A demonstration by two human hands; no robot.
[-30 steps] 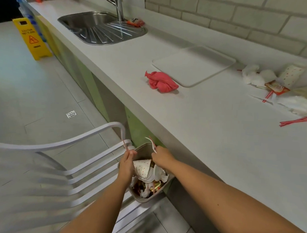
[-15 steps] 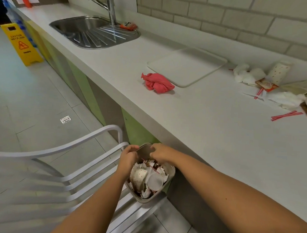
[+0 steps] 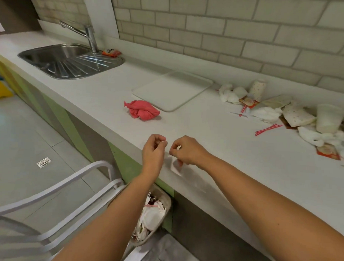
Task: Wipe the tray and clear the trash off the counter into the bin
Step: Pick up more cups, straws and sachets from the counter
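Tray [image 3: 172, 89]: white and flat on the counter [image 3: 234, 161], up beyond both my hands and well apart from them, its far edge near the back wall.
Cloth [image 3: 142, 110]: red and bunched up, just beside the tray's near left corner, between the tray and my hands.
Trash [image 3: 296, 119]: a heap to the right of the tray, well to the right of my right hand. It holds crumpled napkins, a spotted paper cup [image 3: 257, 88], a clear plastic cup [image 3: 328, 120], sauce packets and red-and-white straws [image 3: 267, 129].
Bin [image 3: 167, 200]: on the floor under the counter's front edge, below my left forearm, filled with white scraps and cutlery.
Left hand [image 3: 154, 149]: raised over the counter's front edge with fingers curled and thumb against forefinger. I cannot tell whether anything is between them.
Right hand [image 3: 188, 150]: just beside the left, over the counter, with its fingers curled.
White scrap [image 3: 175, 166]: small and blurred, pinched at its top by my right hand and hanging down from it.
Sink [image 3: 70, 60]: steel with a ribbed drainer, far left along the counter, and the tap [image 3: 89, 36] stands behind it.
Packet [image 3: 111, 52]: orange, at the sink's back rim.
Chair [image 3: 58, 185]: white and slatted, at my lower left beside the bin.
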